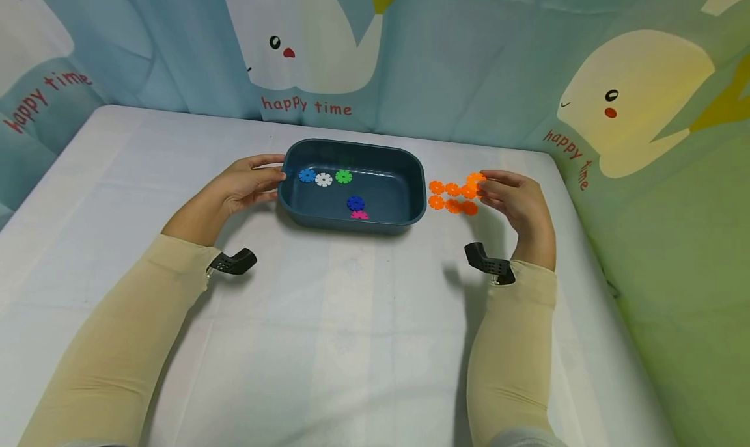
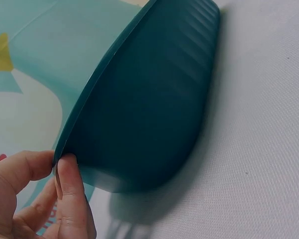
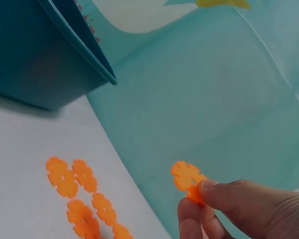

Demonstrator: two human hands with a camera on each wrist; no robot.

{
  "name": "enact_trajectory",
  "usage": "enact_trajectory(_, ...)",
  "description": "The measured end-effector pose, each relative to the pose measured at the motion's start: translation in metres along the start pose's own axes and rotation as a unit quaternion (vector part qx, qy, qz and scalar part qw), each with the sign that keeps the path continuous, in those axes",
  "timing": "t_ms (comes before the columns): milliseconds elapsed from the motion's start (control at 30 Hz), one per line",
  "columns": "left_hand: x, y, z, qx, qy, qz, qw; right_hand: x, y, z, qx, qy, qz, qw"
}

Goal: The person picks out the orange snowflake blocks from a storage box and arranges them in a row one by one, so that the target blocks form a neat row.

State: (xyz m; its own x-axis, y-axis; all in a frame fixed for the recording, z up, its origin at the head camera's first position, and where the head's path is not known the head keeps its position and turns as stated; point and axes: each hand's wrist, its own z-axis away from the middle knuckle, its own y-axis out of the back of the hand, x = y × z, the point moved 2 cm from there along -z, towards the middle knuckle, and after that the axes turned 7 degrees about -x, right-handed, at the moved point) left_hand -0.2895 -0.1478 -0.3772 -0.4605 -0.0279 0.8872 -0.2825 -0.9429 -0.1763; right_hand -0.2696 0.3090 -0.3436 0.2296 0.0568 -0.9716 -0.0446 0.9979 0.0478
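Observation:
My left hand [image 1: 247, 181] pinches the left rim of a dark teal plastic basin [image 1: 328, 220]; the left wrist view shows thumb and fingers on either side of that rim. Inside the basin lie a light blue [image 1: 307, 175], a white [image 1: 323, 179], a green [image 1: 343, 176], a dark blue [image 1: 355, 203] and a pink [image 1: 360, 215] notched snowflake disc. Right of the basin, my right hand [image 1: 520, 203] pinches an orange snowflake disc [image 3: 184, 173] above the table. A second orange piece shows at its fingertips, partly hidden. Below are several orange discs [image 1: 436, 202] in rough rows.
A white cloth-covered table [image 1: 351, 343] lies under everything. Behind it hangs a blue-green curtain [image 1: 469, 63] with whale prints, continuing down the right side. Each sleeve carries a small black wrist mount, the left one [image 1: 234, 262] and the right one [image 1: 489, 262].

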Motion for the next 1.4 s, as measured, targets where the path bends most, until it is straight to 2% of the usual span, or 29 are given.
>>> enact_trajectory(167,0.000,-0.001,-0.001,0.002,0.001,-0.002,1.0000,0.002,0.007,0.002,-0.005,-0.013,-0.027,0.9995)
enact_trajectory(400,0.000,-0.001,-0.001,-0.002,-0.004,0.001,1.0000,0.007,0.018,0.004,0.005,-0.051,0.006,0.9987)
enact_trajectory(733,0.001,-0.001,0.000,-0.002,-0.001,0.000,1.0000,0.015,0.031,0.004,0.001,-0.093,-0.038,0.9949)
enact_trajectory(1033,0.001,-0.002,0.000,-0.001,0.001,-0.003,1.0000,0.024,0.037,0.003,0.011,-0.112,-0.023,0.9933)
enact_trajectory(1200,0.001,-0.001,-0.001,0.002,0.001,-0.002,1.0000,0.030,0.040,0.000,0.023,-0.120,0.018,0.9924)
enact_trajectory(1400,0.000,0.000,-0.001,0.001,-0.001,0.006,1.0000,0.036,0.043,-0.004,0.055,-0.139,0.097,0.9841)
